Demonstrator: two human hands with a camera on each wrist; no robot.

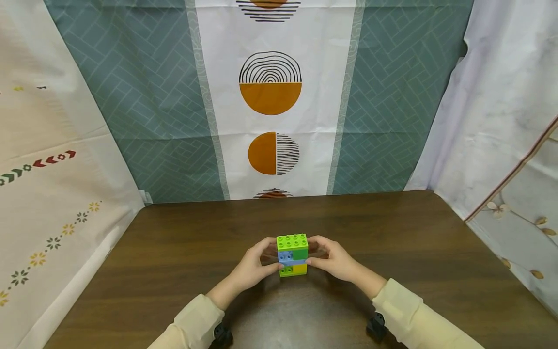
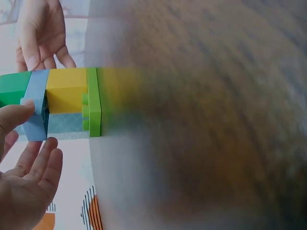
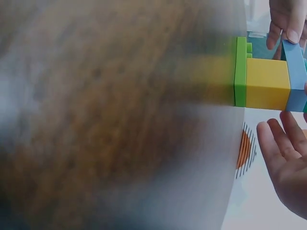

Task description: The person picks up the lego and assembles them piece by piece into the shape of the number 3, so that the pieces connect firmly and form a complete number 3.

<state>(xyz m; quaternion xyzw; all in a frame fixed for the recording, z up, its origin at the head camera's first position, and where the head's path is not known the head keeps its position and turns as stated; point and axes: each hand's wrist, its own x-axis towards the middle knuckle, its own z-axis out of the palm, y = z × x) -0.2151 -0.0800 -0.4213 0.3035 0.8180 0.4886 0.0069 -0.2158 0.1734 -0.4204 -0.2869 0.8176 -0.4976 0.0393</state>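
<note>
A stack of toy building blocks [image 1: 300, 269] stands upright on the brown table, between two bare hands. From the bottom it has a light green plate [image 2: 95, 103], a yellow block [image 3: 267, 79], a blue plate [image 3: 297, 79], a green block [image 1: 300, 254] and a light green plate on top. The yellow and green blocks cover only the right part of the plates beneath them, leaving studs bare at left. My left hand [image 1: 253, 266] pinches the left side, thumb on the blue plate's edge. On the right side, my right hand [image 1: 335, 261] holds it with thumb in front and fingers behind.
The dark wooden table [image 1: 196, 228] stretches around the hands. A patterned teal and white cloth [image 1: 270, 123] hangs behind its far edge, with pale cloths at left and right. Dark wrist devices [image 1: 377, 325] sit under the cream sleeves.
</note>
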